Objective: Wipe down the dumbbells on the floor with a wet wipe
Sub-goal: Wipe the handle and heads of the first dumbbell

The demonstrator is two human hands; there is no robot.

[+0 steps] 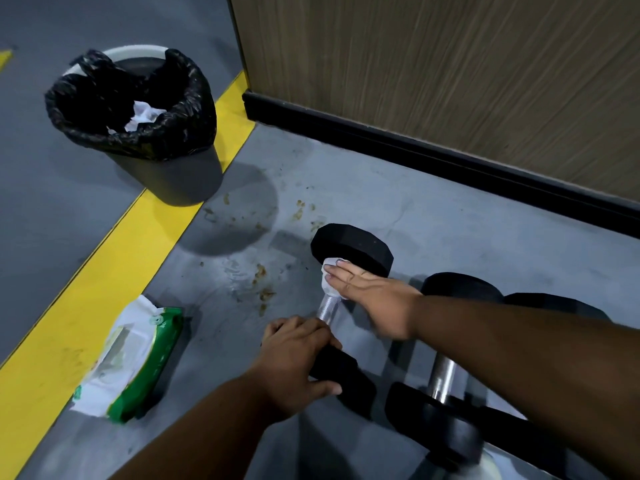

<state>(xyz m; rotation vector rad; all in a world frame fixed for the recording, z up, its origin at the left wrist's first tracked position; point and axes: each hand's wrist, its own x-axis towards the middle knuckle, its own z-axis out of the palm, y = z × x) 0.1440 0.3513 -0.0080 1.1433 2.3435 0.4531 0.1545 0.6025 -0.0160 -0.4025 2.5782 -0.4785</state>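
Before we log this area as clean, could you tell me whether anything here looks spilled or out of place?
Yes: brownish stains and specks mark the grey floor between the black-lined waste bin and the nearest black-headed dumbbell; they look like dried spill.

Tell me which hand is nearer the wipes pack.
Left. The left hand grips the dumbbell's near end, just right of the wipes pack; the right hand presses a wipe farther away.

Black-lined bin point(166, 168) with crumpled white paper point(143, 116) on yellow floor stripe point(104, 271); wood-grain wall point(450, 64).
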